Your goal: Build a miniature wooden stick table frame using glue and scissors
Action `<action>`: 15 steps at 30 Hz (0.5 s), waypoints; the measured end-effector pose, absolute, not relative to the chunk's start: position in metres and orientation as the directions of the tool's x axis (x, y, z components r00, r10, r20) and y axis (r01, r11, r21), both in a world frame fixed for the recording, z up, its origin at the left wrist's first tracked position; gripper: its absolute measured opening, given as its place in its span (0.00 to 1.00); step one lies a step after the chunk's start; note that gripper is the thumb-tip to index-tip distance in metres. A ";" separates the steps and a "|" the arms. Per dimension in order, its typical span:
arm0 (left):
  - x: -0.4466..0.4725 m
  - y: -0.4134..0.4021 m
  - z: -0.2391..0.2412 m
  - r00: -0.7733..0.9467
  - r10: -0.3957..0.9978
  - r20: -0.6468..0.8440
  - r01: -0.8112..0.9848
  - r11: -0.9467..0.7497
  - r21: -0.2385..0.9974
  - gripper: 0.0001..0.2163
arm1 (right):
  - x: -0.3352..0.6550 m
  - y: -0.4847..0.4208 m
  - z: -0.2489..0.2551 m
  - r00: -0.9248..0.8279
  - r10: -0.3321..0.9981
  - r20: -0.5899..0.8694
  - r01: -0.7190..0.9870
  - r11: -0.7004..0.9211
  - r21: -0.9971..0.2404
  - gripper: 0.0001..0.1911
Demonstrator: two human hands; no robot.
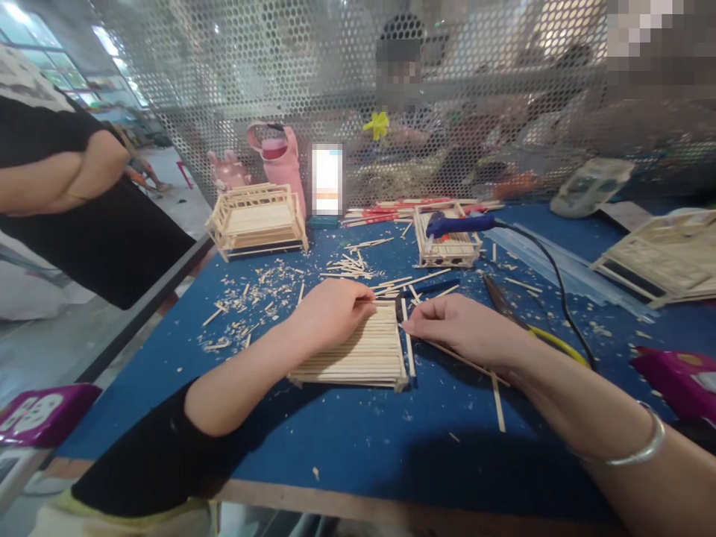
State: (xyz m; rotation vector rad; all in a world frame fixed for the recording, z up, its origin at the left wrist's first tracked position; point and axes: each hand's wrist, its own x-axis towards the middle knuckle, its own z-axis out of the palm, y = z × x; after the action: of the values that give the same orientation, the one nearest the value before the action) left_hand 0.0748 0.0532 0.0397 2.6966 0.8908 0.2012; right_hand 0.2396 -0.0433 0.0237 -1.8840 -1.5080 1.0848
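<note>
A small panel of pale wooden sticks [352,358], laid side by side, is on the blue table in front of me. My left hand [335,317] reaches over it, thumb and fingers closed at its far edge. Beside the panel's right end is my right hand [462,328], its fingertips pinched together on what looks like a thin stick [473,363] that runs back under the palm. A loose upright stick [410,347] lies along the panel's right side. The exact contact of the left fingertips is partly hidden.
Stick-built models stand at back left [257,216], back centre [447,246] and right [665,257]. A blue glue gun [462,224] with a black cable rests on the centre one. Pliers [503,302], wood scraps [246,306], a pink bottle [283,164] and a mesh screen surround them. A person stands left.
</note>
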 end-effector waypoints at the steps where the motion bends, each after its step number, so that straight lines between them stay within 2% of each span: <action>1: 0.075 0.053 0.040 0.797 0.603 0.039 0.561 -0.763 0.319 0.11 | 0.239 -0.043 0.025 0.073 0.958 -0.278 0.572 -0.268 -0.775 0.16; 10: 0.074 0.051 0.042 0.797 0.603 0.039 0.562 -0.763 0.320 0.11 | 0.228 -0.042 0.030 0.143 0.968 -0.207 0.659 -0.249 -0.709 0.16; 15: 0.074 0.053 0.039 0.804 0.592 0.057 0.543 -0.770 0.335 0.11 | 0.229 -0.041 0.024 0.134 0.972 -0.194 0.634 -0.234 -0.737 0.16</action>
State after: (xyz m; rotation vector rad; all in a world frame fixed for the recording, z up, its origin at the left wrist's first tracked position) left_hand 0.0740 0.0530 0.0389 2.6882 0.8687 0.2284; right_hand 0.2287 -0.0414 0.0239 -1.9320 -1.5389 0.9153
